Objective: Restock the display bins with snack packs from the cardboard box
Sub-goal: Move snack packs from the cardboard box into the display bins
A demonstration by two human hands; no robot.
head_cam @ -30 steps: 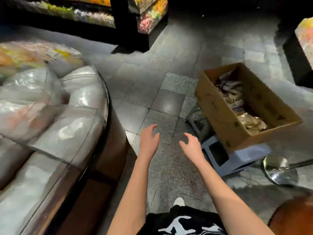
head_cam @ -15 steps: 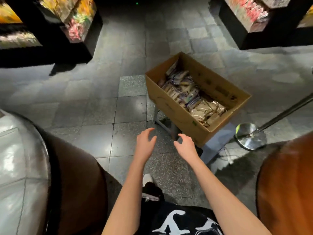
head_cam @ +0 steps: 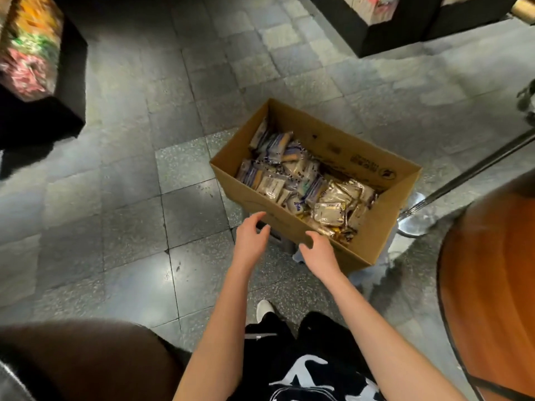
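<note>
Floor (head_cam: 130, 227): grey stone tiles, carrying everything here
Bins: one dark curved side at the bottom left corner (head_cam: 86, 363) and one orange side at the right edge (head_cam: 492, 285); over the last second the left one has slid almost out of view as the head turned from it to the stock
Box (head_cam: 347, 149): open top up, now mid-view on a pale stool (head_cam: 362, 277) between the two bins; a second ago it sat far off to the right
Box axis: its long sides run from far left to near right, so one long wall faces the person at a slant, and one short end points towards a post (head_cam: 474, 172)
Packs (head_cam: 301, 180): a loose heap covering the box floor, well below the rim, blue-and-white ones towards the far left end, gold ones towards the near right end; they lie at all angles, with no shared direction
Right hand (head_cam: 320, 253): empty, fingers loosely spread and curved, at the rim of the near long wall; contact cannot be told
Left hand (head_cam: 250, 235): empty, fingers apart and bent, in front of the same wall nearer its left corner; both hands have closed in on the box
Meaning: probably the start of a fresh fetch, with a reach over the rim for packs still to come
</note>
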